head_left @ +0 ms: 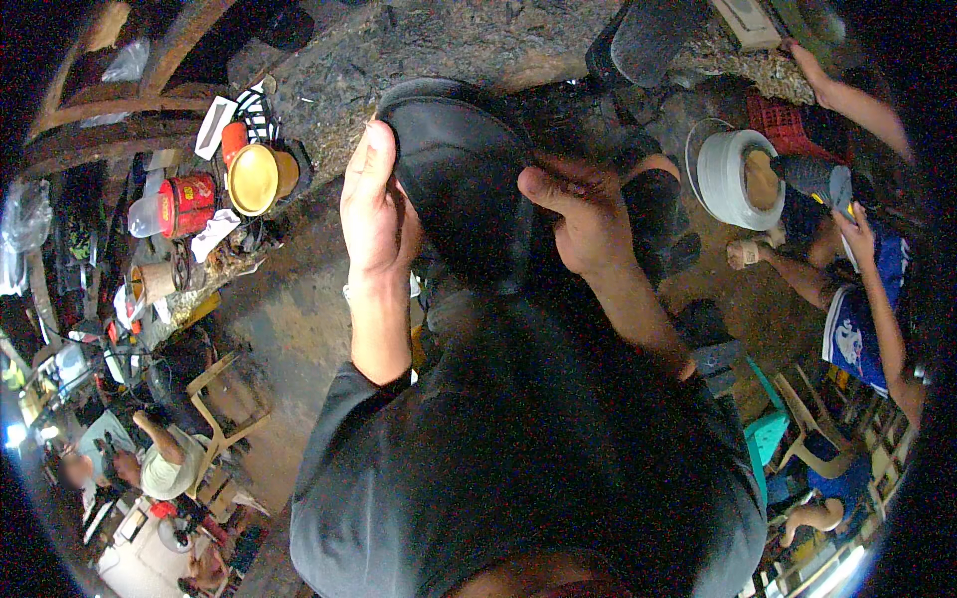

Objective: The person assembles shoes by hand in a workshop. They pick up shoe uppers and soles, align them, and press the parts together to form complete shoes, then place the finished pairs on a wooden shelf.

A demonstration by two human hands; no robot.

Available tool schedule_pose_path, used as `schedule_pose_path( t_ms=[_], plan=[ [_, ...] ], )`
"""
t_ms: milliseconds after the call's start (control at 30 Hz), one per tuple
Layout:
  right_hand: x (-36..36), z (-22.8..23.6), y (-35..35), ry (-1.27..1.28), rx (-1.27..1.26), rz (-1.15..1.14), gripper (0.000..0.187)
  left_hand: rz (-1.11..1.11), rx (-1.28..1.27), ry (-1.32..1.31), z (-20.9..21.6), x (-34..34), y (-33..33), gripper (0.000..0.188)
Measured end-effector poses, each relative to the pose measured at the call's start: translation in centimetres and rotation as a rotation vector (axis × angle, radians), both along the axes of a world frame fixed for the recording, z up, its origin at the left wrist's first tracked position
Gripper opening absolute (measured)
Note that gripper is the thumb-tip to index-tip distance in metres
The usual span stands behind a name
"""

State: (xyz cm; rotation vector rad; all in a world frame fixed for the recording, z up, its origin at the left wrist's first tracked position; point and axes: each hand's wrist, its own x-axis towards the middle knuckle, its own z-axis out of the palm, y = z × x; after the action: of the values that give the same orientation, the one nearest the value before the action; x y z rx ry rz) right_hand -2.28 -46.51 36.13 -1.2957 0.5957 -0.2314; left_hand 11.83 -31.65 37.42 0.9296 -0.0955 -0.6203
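Close before me is a black, smooth, rounded piece with a curved rim along its far end and a seam-like line across it. It looks like a shoe, but the dark hides its exact kind. My left hand grips its left side, thumb up along the edge and fingers hidden behind. Against the right side presses my right hand, its thumb bent toward the piece and its other fingers in shadow. The lower end of the piece merges with my dark shirt.
Left stand a yellow-topped tub, a red can and a wooden chair frame. At right a co-worker's hand holds a dark shoe beside a white bucket. A red crate and green chair are nearby.
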Motion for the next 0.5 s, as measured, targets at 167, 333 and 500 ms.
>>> schedule_pose_path(
  t_ms=[167, 333, 500],
  plan=[
    [-0.4, -0.8, 0.1, -0.045, 0.046, -0.137, 0.031, -0.006, 0.039, -0.049, 0.2, -0.7, -0.6, 0.049],
    [-0.5, -2.2, -0.4, -0.092, 0.077, -0.203, 0.029, -0.176, 0.063, 0.072, 0.3, -1.3, -0.7, 0.044],
    [-0.7, -3.6, -0.6, -0.063, 0.396, -0.292, 0.028, -0.244, 0.095, 0.140, -1.3, -3.2, -1.6, 0.045]
  ],
)
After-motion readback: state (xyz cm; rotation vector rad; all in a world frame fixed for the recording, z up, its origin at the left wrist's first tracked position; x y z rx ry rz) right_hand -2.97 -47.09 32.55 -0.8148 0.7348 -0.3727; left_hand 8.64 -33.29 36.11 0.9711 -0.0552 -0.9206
